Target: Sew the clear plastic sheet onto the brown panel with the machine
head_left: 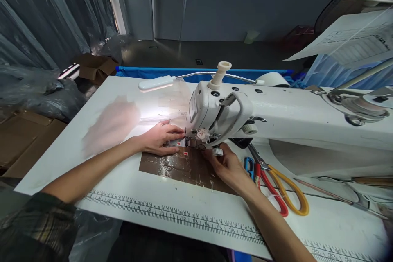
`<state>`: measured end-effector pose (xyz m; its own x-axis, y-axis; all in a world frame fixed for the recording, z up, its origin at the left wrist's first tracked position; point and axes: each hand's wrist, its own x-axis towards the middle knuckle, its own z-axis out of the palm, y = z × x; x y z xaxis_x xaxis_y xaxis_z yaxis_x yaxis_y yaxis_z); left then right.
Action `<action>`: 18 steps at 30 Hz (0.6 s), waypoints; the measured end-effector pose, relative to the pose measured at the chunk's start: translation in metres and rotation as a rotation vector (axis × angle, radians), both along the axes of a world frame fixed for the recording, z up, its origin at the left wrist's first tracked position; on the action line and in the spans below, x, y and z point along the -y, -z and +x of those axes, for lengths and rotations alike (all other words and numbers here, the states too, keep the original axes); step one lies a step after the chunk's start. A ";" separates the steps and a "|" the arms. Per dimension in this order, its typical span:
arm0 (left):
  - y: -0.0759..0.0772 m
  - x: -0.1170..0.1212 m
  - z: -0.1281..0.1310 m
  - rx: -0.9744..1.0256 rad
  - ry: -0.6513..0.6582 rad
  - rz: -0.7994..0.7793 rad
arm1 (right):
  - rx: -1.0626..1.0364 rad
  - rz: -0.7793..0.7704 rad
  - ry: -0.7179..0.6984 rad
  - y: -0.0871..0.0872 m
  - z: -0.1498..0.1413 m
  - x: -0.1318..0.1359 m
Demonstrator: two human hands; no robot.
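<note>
Decent smooth table (123,178) past edge of glossy sheet (176,167), left hand (158,138) splayed flat, can't tell if right hand (229,167) grips.

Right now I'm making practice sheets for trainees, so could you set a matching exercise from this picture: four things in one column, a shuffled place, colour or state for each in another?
1. scissors
2. ruler markings
3. flat plate
4. left hand

A. brown
B. along the tabletop's near edge
C. fingers spread beside the sewing machine's head
D. red and yellow handles

Pairs: 1-D, 2-B, 3-A, 4-C
</note>
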<state>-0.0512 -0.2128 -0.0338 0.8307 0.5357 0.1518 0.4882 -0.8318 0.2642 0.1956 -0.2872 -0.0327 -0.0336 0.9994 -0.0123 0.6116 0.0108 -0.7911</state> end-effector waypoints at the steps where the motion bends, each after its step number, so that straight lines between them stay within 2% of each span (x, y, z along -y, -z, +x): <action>1: -0.002 -0.004 0.000 0.012 0.017 -0.037 | 0.014 0.013 -0.011 0.001 0.000 0.000; 4: -0.013 -0.018 0.004 0.059 0.039 -0.187 | 0.059 0.086 -0.061 0.006 0.001 0.002; 7: -0.025 -0.036 0.013 0.148 -0.073 -0.289 | 0.115 0.163 -0.085 0.012 0.001 0.004; 11: -0.036 -0.068 0.032 0.265 -0.307 -0.165 | 0.212 0.236 -0.104 0.020 0.001 0.008; 14: -0.031 -0.093 0.045 0.290 -0.430 -0.057 | 0.259 0.277 -0.143 0.024 0.002 0.010; 18: -0.012 -0.121 0.052 0.223 -0.430 -0.052 | 0.217 0.340 -0.176 0.030 0.003 0.010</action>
